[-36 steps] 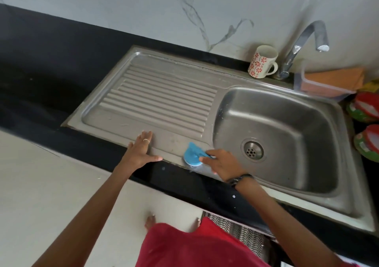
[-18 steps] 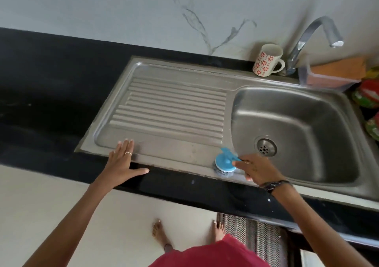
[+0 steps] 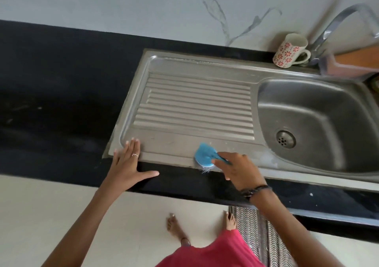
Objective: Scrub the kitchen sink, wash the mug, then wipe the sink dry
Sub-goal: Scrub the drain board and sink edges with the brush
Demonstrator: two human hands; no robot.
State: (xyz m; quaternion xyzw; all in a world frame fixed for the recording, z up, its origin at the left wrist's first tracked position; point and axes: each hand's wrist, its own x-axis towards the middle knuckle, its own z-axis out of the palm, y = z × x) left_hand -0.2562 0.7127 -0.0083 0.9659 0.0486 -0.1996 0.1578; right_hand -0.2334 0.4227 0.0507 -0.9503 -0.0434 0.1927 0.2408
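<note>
Blue scrub brush (image 3: 205, 155), gripped by right hand (image 3: 239, 170), now further along sink (image 3: 196, 102) front rim toward 9 o'clock than before; left hand (image 3: 127, 164) flat, fingers spread; mug (image 3: 290, 51) at 1 o'clock, unwashed; scrubbing ongoing.

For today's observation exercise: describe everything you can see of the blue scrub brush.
The scrub brush has a round blue plastic-looking head with pale bristles poking out beneath. It sits bristles-down on the sink's front rim beside the drainboard, gripped by its blue handle in the right hand.
</note>
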